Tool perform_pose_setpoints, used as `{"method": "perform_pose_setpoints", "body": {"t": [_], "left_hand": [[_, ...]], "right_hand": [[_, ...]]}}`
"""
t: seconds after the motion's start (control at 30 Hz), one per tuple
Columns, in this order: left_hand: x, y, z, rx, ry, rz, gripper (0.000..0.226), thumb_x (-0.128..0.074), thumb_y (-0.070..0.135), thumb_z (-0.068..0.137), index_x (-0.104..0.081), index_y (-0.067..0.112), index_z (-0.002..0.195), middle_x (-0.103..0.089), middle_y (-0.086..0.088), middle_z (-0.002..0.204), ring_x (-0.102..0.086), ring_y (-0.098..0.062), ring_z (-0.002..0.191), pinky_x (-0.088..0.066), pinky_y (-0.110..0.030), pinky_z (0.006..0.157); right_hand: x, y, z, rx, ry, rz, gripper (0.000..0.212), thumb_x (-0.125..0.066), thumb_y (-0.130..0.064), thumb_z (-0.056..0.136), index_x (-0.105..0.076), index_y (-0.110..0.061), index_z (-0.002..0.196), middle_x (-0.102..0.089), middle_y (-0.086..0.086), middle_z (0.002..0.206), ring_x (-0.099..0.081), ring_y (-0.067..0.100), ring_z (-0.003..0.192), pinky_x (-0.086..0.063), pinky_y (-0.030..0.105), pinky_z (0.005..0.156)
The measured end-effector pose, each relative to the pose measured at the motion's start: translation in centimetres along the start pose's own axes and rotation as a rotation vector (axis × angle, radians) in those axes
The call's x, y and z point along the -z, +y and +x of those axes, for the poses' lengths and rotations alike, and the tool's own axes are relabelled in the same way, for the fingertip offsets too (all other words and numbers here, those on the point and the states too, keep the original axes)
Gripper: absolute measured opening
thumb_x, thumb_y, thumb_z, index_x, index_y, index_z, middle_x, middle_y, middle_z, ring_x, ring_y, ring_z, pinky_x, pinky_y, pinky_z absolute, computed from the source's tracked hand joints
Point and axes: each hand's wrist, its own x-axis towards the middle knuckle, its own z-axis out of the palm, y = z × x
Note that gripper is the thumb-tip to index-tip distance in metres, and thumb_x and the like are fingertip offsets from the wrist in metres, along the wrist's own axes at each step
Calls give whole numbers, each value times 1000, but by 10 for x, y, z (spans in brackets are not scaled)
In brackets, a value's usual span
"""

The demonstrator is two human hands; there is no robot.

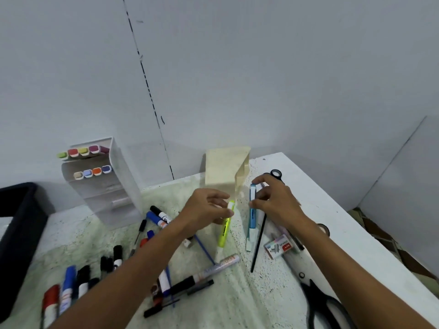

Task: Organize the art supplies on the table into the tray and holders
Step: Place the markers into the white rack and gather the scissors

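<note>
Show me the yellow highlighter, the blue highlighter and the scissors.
yellow highlighter (pixel 224 231): head view, middle of its barrel.
blue highlighter (pixel 251 217): head view, middle of its barrel.
scissors (pixel 320 302): head view, black handle.

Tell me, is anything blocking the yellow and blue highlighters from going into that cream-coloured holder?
Nothing visible does. The left hand holds the yellow highlighter and the right hand holds the blue highlighter right in front of the cream plastic holder, with only open space between them and it.
</note>
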Motion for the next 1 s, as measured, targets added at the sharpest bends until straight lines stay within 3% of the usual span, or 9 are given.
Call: {"method": "perform_pose_setpoints", "body": {"t": [0.13, 0.27, 0.5, 0.6, 0.73, 0.87, 1.0], "left_hand": [[21, -1, -15, 3, 29, -98, 33, -80, -3, 70, -69, 4, 101, -69, -22, 91, -71, -24, 71, -59, -31, 63], [49, -6, -33, -12, 107, -153, 30, -80, -7, 69, -69, 0, 96, -70, -17, 80, -70, -21, 65, -56, -27, 58], [116, -17, -75, -43, 288, -160, 28, -80, -7, 69, -69, -4, 94, -71, -14, 78, -70, -20, 68, -58, -28, 63], [140, -20, -94, -102, 386, -155, 26, -80, -9, 67, -70, -3, 91, -73, -14, 80, -70, -18, 70, -58, -28, 65], [164, -15, -116, -266, 525, -37, 23, -82, -5, 66, -72, 12, 80, -74, -2, 73, -68, -12, 68, -56, -23, 66], [186, -11, -131, -395, 671, 118, 22, -84, 4, 69, -74, 20, 80, -73, 2, 73, -65, -10, 67, -52, -30, 61], [191, -5, -135, -561, 807, 232, 23, -84, 8, 69, -73, 22, 85, -72, 6, 72, -63, -6, 60, -46, -17, 52]], "right_hand": [[-9, -16, 2, 16, -32, 136, 37, -77, -5, 76, -57, -22, 102, -69, 6, 68, -57, 11, 59, -43, 28, 60], [-28, -37, 6, 25, -123, 268, 33, -74, 0, 79, -58, -13, 104, -65, 11, 66, -57, 12, 55, -39, 16, 49], [-89, -87, 15, 83, -265, 378, 34, -75, -1, 79, -59, -14, 106, -70, 17, 73, -67, 16, 63, -45, 23, 50], [-113, -112, 15, 134, -313, 432, 28, -74, 0, 79, -62, -14, 100, -72, 8, 72, -68, 16, 65, -47, 24, 53], [-132, -139, 11, 223, -290, 479, 25, -72, 0, 82, -62, -19, 94, -73, 5, 72, -70, 20, 70, -50, 27, 55], [-144, -158, 9, 339, -222, 524, 23, -70, 2, 82, -63, -19, 90, -70, 5, 75, -69, 25, 77, -53, 29, 57], [-149, -167, 5, 503, -81, 456, 25, -71, 2, 82, -63, -21, 89, -64, -14, 79, -66, 9, 77, -57, 30, 66]]}}
